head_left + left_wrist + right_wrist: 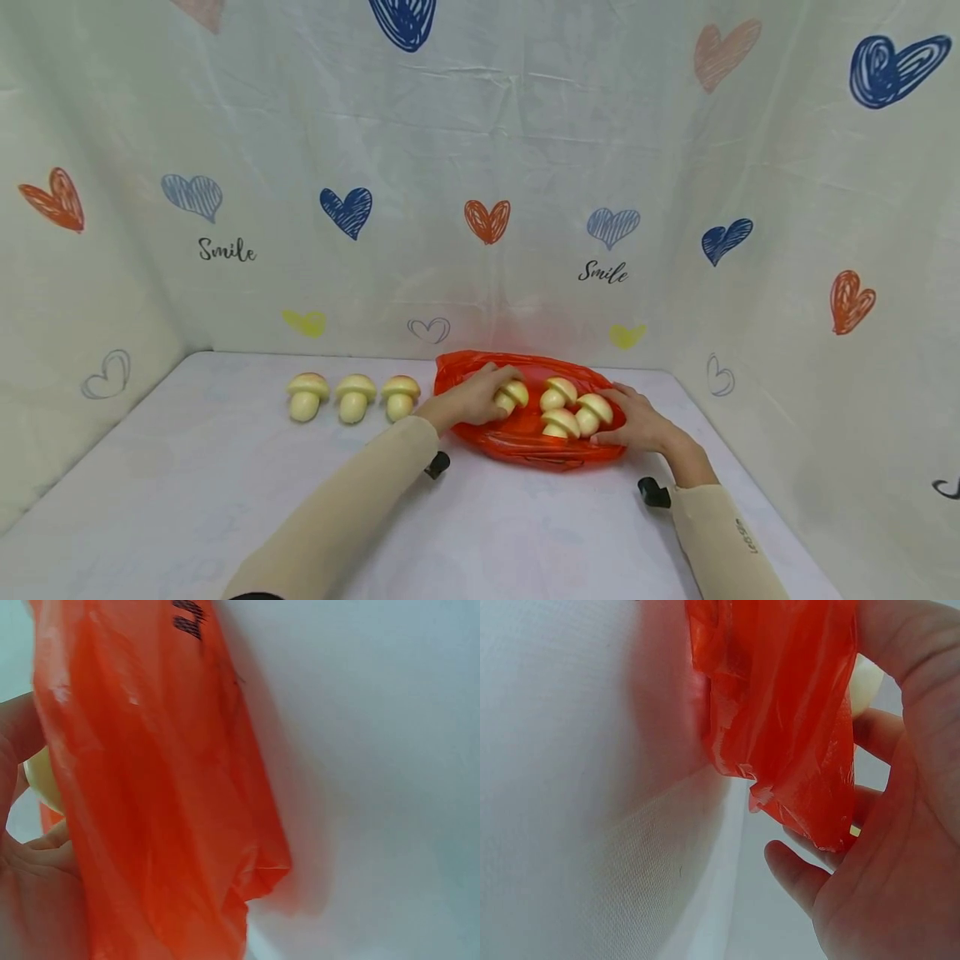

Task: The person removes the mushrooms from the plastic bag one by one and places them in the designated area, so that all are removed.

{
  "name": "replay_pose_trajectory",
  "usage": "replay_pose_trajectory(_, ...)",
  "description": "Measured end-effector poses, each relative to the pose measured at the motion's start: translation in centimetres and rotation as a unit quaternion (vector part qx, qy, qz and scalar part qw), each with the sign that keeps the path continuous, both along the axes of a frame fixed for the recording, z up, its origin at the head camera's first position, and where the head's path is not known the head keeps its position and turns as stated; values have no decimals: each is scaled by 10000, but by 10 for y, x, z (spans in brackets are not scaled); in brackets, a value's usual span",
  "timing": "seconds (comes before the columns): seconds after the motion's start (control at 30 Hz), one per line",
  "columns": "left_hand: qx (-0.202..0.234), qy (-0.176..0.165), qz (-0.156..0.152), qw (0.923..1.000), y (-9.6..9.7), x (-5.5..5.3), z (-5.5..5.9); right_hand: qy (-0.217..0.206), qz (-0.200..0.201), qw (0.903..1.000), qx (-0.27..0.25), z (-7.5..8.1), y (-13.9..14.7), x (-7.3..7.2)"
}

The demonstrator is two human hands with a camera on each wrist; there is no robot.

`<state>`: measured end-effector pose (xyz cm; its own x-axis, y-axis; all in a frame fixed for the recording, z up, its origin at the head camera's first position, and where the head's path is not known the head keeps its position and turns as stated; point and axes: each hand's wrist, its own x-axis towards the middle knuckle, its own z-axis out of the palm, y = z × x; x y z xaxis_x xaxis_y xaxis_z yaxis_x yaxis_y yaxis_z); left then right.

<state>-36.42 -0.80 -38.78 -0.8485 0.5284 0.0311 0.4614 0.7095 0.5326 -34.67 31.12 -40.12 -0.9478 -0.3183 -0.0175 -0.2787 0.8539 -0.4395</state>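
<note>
A red plastic bag (517, 450) lies spread on the table with several cream-yellow toy mushrooms in its opening. My left hand (480, 396) reaches over the bag's left side and grips one mushroom (513, 395) by its cap. At the right side, my right hand (637, 421) has thumb and fingers around another mushroom (595, 410). Two more, an upper mushroom (559, 392) and a lower mushroom (561, 422), sit between the hands. Both wrist views show the bag's side hiding most of the held mushrooms.
Left of the bag, three similar mushrooms stand upright in a row: a left one (307, 396), a middle one (355, 397) and a right one (400, 397). A white curtain (525, 292) printed with hearts rises behind the white table (187, 475) and along both sides.
</note>
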Motion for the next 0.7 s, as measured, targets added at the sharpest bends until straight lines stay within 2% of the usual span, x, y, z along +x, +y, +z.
replay_pose_trajectory(0.23,309,210,-140,9992,-4,10,10,29,43,10000,-40,-1,2,1)
replay_pose_trajectory(0.4,529,456,-158,9974,-13,17,10,50,37,9999,-89,-1,2,0)
replay_pose_trajectory(0.7,912,775,-217,9926,-32,38,11,74,7,10000,-34,-3,1,0)
